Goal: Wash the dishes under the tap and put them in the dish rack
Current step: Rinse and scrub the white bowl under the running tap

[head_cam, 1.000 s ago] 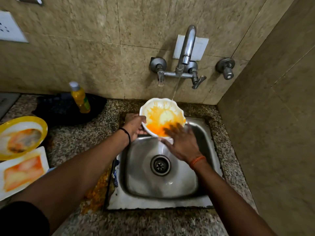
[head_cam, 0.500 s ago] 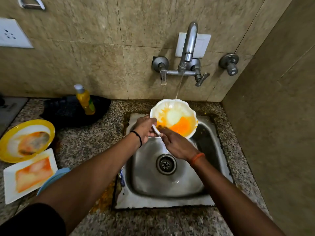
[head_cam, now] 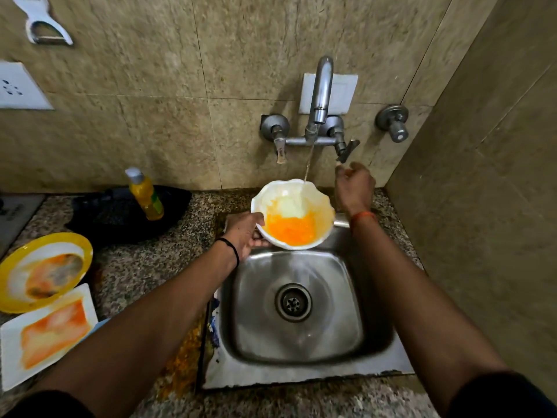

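A white scalloped bowl [head_cam: 294, 212] with orange residue and pooled water sits tilted over the back of the steel sink [head_cam: 301, 342]. My left hand [head_cam: 244, 233] grips its left rim. A thin stream runs from the tap [head_cam: 321, 95] into the bowl. My right hand [head_cam: 354, 185] is raised to the right of the bowl, its fingertips just below the tap's right lever [head_cam: 346, 150]; it holds nothing. No dish rack shows in this view.
On the granite counter to the left lie a yellow-rimmed plate [head_cam: 42, 271] and a white rectangular plate [head_cam: 48, 333], both smeared orange. A yellow soap bottle [head_cam: 146, 196] stands on a black tray [head_cam: 120, 212]. A wall closes in on the right.
My right hand left the bowl's inside and rose to the tap's right lever. Water has gathered in the bowl, washing residue toward the near side. My left hand keeps its hold.
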Demonstrator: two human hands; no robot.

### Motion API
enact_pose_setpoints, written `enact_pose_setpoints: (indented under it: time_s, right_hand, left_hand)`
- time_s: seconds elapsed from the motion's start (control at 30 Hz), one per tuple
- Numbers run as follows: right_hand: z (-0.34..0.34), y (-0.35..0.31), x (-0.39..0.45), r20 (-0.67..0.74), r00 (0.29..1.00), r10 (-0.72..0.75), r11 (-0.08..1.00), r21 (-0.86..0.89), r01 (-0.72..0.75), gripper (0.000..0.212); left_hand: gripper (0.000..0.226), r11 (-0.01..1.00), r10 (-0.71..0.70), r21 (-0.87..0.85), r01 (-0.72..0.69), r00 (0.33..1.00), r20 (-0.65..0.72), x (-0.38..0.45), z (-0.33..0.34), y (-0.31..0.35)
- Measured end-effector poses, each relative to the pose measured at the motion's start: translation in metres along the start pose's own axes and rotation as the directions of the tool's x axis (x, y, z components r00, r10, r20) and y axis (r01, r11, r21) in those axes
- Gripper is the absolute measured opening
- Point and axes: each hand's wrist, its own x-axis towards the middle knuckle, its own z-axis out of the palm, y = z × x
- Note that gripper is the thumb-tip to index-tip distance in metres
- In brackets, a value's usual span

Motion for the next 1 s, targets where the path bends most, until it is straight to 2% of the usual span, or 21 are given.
enact_pose_setpoints:
  time_s: [0.13, 0.27, 0.4, 0.47, 0.57, 0.63, 0.67, 0.7, 0.73, 0.77, 0.8, 0.83, 0.9, 0.93, 0.97, 1.0]
  right_hand:
    - [0.002, -0.02, 0.027, -0.008, 0.998, -0.055, 0.998, -0.043, 0.055, 0.039]
    - [0.005, -0.018, 0.041, -0.054, 0.999, 0.006, 0.996, -0.086, -0.011, 0.036]
    - [0.005, -0.015, 0.046, -0.04, 0.991, 0.13, 0.991, 0.021, -0.129, 0.036]
    - [0.004, -0.011, 0.04, 0.013, 0.992, 0.127, 0.988, 0.085, -0.128, 0.038]
    - [0.011, 0.003, 0.002, 0.082, 0.996, -0.022, 1.0, 0.024, 0.02, 0.043]
    - [0.018, 0.021, -0.039, 0.229, 0.952, -0.204, 0.974, -0.054, 0.221, 0.054]
    - [0.02, 0.032, -0.06, 0.381, 0.874, -0.303, 0.936, -0.052, 0.347, 0.056]
    - [0.02, 0.044, -0.078, 0.552, 0.745, -0.374, 0.88, -0.043, 0.474, 0.057]
    - [0.018, 0.056, -0.09, 0.695, 0.594, -0.405, 0.791, -0.06, 0.609, 0.06]
    - [0.014, 0.068, -0.093, 0.78, 0.48, -0.403, 0.665, -0.111, 0.739, 0.063]
    - [0.01, 0.079, -0.09, 0.81, 0.444, -0.382, 0.526, -0.205, 0.826, 0.067]
    - [0.005, 0.085, -0.083, 0.795, 0.489, -0.359, 0.409, -0.337, 0.848, 0.072]
    - [-0.003, 0.086, -0.077, 0.703, 0.649, -0.292, 0.287, -0.583, 0.76, 0.083]
    - [-0.002, 0.085, -0.082, 0.693, 0.665, -0.278, 0.248, -0.617, 0.747, 0.087]
    - [0.003, 0.084, -0.091, 0.732, 0.622, -0.278, 0.228, -0.579, 0.783, 0.089]
    - [0.008, 0.084, -0.101, 0.789, 0.549, -0.278, 0.244, -0.495, 0.834, 0.089]
  left_hand:
    - [0.022, 0.999, 0.02, 0.031, -0.02, 1.0, 0.018, 0.002, 0.002, -0.001]
    - [0.025, 0.999, 0.035, 0.026, -0.036, 0.999, 0.022, 0.003, 0.003, -0.005]
    - [0.027, 0.999, 0.034, 0.016, -0.034, 0.999, 0.014, 0.004, 0.002, -0.005]
    - [0.027, 1.0, 0.026, 0.018, -0.026, 1.0, 0.014, 0.005, 0.001, -0.004]
    - [0.028, 1.0, 0.014, 0.017, -0.014, 1.0, 0.003, 0.007, 0.001, -0.003]
    - [0.026, 1.0, 0.005, 0.022, -0.005, 1.0, 0.005, 0.008, 0.001, -0.005]
    - [0.025, 1.0, 0.001, 0.022, -0.002, 1.0, 0.008, 0.007, 0.001, -0.004]
    - [0.023, 1.0, -0.002, 0.02, 0.002, 1.0, 0.006, 0.007, 0.001, -0.004]
    - [0.021, 1.0, -0.002, 0.022, 0.002, 1.0, 0.003, 0.007, 0.001, -0.004]
    - [0.021, 1.0, -0.002, 0.029, 0.002, 1.0, 0.002, 0.008, 0.001, -0.004]
    - [0.022, 0.999, -0.004, 0.038, 0.004, 1.0, 0.005, 0.009, 0.0, -0.004]
    - [0.022, 0.999, -0.011, 0.038, 0.01, 1.0, 0.013, 0.009, -0.001, -0.004]
    - [0.019, 0.999, -0.033, 0.014, 0.033, 0.999, 0.028, 0.01, -0.001, -0.006]
    - [0.018, 0.999, -0.04, 0.004, 0.04, 0.999, 0.027, 0.01, 0.0, -0.008]
    - [0.019, 0.999, -0.043, 0.005, 0.043, 0.999, 0.021, 0.011, 0.001, -0.01]
    - [0.02, 0.999, -0.044, 0.018, 0.044, 0.999, 0.016, 0.011, 0.001, -0.012]
